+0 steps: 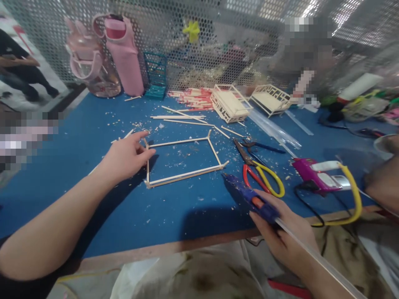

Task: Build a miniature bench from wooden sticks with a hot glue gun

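My left hand [127, 157] rests on the blue tabletop, fingers pinching the left corner of a rectangular frame of thin wooden sticks [183, 160]. My right hand [285, 234] is closed round a blue glue gun [249, 199] with a clear glue stick trailing out behind; its nozzle points toward the frame's right corner, a little short of it.
Red-and-yellow pliers [262, 174] and a purple glue gun [318, 176] lie to the right. Loose sticks [183, 118], two small stick-built furniture models [230, 103], a pink bottle [123, 54] and a mesh wall [218, 37] stand at the back. The table's wooden edge [174, 248] is near me.
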Available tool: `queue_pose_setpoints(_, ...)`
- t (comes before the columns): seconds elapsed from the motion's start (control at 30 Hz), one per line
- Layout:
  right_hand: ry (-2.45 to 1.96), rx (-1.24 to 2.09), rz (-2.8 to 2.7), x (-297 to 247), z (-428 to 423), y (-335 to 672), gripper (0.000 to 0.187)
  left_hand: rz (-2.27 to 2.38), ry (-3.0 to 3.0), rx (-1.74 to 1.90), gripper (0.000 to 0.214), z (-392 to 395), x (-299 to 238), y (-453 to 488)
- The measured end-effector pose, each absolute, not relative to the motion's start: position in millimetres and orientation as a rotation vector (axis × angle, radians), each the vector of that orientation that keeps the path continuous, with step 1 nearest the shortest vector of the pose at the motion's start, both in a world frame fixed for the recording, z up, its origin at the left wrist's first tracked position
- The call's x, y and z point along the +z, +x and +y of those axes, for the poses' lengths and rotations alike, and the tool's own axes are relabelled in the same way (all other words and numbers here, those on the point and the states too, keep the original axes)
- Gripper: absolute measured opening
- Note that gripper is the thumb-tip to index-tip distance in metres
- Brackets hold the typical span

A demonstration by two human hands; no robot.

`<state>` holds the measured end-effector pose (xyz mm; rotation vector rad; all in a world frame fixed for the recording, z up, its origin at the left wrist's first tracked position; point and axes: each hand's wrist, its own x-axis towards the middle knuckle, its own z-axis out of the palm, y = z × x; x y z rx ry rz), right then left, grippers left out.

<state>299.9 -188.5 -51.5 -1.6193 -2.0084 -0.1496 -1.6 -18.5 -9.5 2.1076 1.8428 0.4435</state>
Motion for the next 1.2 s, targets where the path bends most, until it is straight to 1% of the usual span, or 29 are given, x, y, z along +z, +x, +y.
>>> queue_pose_setpoints(0.17, -1.699, -0.077, -2.021, -60.8, -180.2, 306.3, 0.039, 1.851, 2.082, 0.436, 0.067, -18.7, -7.4, -1.6)
queue_pose_setpoints(0.3, -1.645, -0.021, -2.008, -64.0, -177.1, 308.3, 0.043, 1.866, 2.066, 0.419, 0.067, -18.9, -5.4, -0.9)
queue_pose_setpoints(0.53, -1.559, -0.017, -2.007, -64.6, -181.5, 311.2, 0.041, 1.849, 2.054, 0.420, 0.070, -18.5, -4.2, -0.9)
queue_pose_setpoints(0.6, -1.601, -0.083, -1.956, -64.5, -183.1, 316.5, 0.040, 1.842, 2.061, 0.433, 0.071, -18.8, -2.9, -2.2)
queue_pose_setpoints(0.7, -1.649, -0.313, -1.807, -54.9, -170.2, 332.8, 0.037, 1.806, 2.060, 0.455, 0.075, -19.1, -1.1, -5.3)
queue_pose_setpoints(0.8, -1.665, -0.527, -1.685, -23.8, -133.3, 355.1, 0.033, 1.768, 2.051, 0.510, 0.077, -17.8, -2.2, -9.6)
queue_pose_setpoints(0.9, -1.791, -0.617, -1.616, 22.3, -81.5, 370.7, 0.035, 1.753, 2.049, 0.549, 0.077, -16.0, -6.5, -14.6)
queue_pose_setpoints(1.03, -2.071, -0.499, -1.738, 65.8, -5.7, 365.6, 0.037, 1.743, 2.045, 0.605, 0.073, -15.3, -11.8, -19.3)
queue_pose_setpoints(1.1, -2.154, -0.370, -1.848, 69.6, 30.3, 354.4, 0.036, 1.744, 2.027, 0.616, 0.071, -15.6, -11.3, -19.4)
queue_pose_setpoints(1.2, -2.190, -0.296, -1.856, 56.9, 75.3, 335.4, 0.037, 1.762, 1.978, 0.601, 0.075, -16.6, -7.5, -17.0)
